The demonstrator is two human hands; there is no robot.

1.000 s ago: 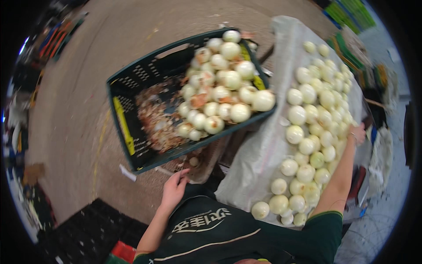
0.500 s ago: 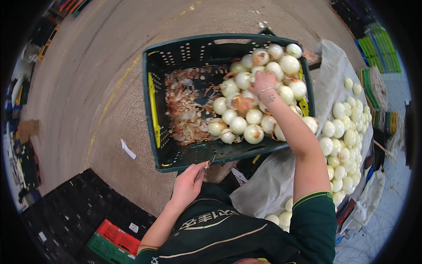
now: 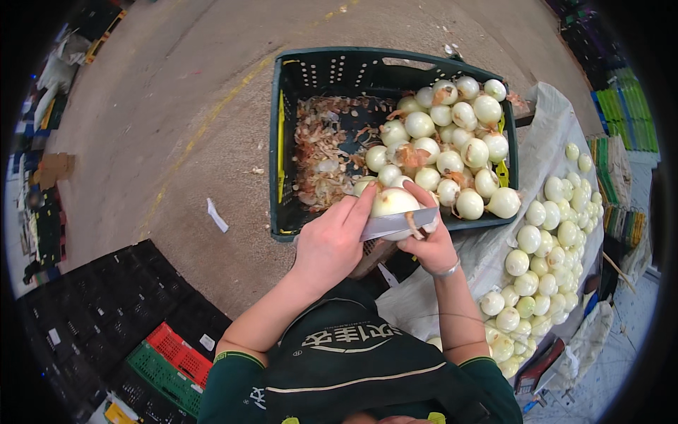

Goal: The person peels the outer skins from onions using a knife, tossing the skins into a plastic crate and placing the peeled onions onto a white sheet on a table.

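Head view: pale onion [image 3: 390, 203] sits over the crate's [image 3: 353, 59] 6 o'clock rim, right hand's [image 3: 432, 247] grip pinching it, left hand's [image 3: 329, 238] grip wrapped round the knife [image 3: 387, 225]. Probably firm, lightish, kinda slick; I'd cradle its 3 o'clock side, clear of the knife.

Creamy-white onion [image 3: 392, 202], silver-grey blade [image 3: 387, 225], dark green crate [image 3: 373, 83], reddish-brown peelings [image 3: 314, 145], yellow line [image 3: 200, 133]
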